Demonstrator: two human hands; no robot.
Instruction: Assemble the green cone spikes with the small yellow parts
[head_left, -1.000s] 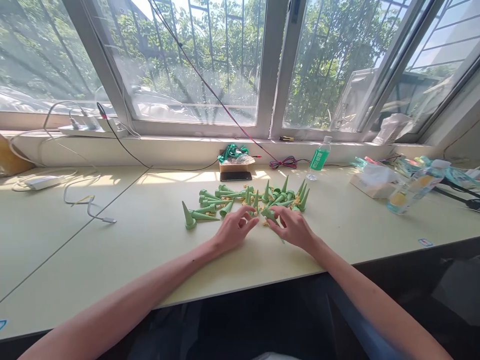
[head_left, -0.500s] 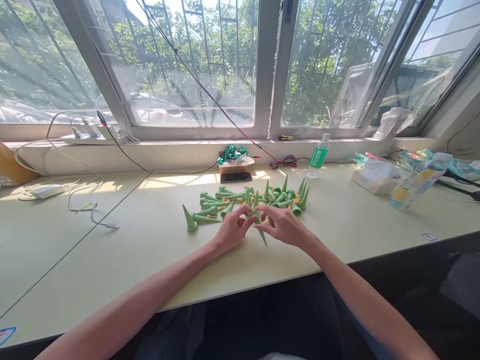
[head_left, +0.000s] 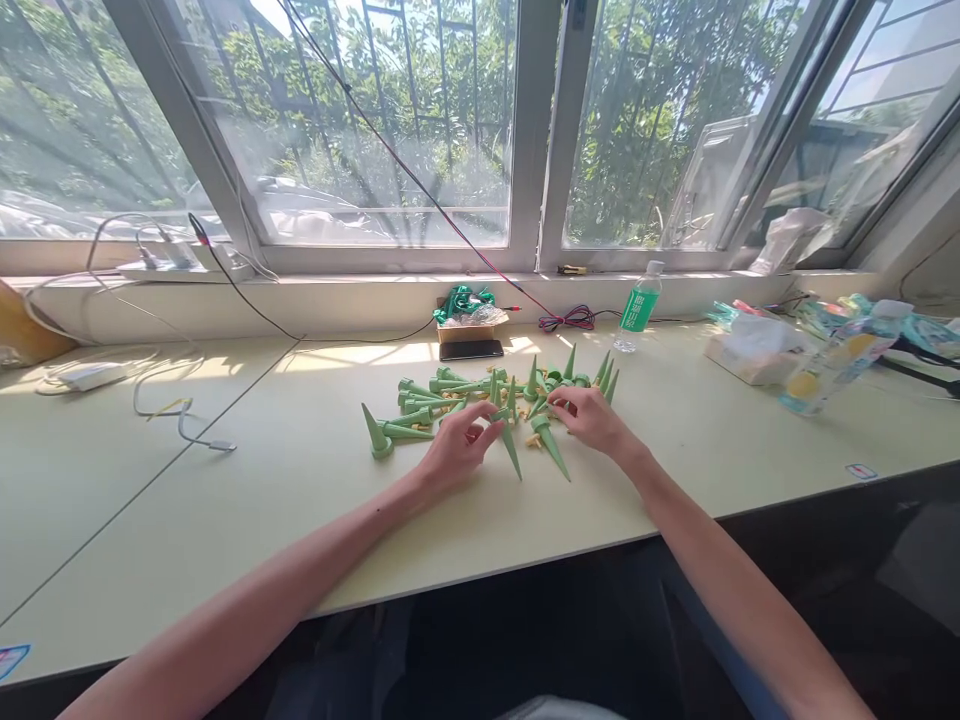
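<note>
My left hand (head_left: pixel 463 442) pinches the wide end of a green watering spike (head_left: pixel 511 450), whose point slants down toward the table's front. At the right side of the pile is my right hand (head_left: pixel 591 418), its thumb and fingertips closed together among the spikes; what they grip is hidden. Between the two hands a loose green spike (head_left: pixel 555 452) lies on the table, with a small yellow valve piece (head_left: pixel 534 440) by its wide end. Several more green spikes lie or stand on their caps behind the hands, including an upright one (head_left: pixel 375 432) at the far left.
Behind the pile are a black phone (head_left: pixel 471 350) and a small box of green ties (head_left: pixel 465 312). A green-labelled bottle (head_left: pixel 637 308) stands by the sill. On the right are a tissue box (head_left: pixel 746 358) and another bottle (head_left: pixel 840 360); white cables (head_left: pixel 184 420) lie left.
My hands have moved apart. My right hand has gone right to the pile, and a spike now lies between the hands. My left hand still holds a spike.
</note>
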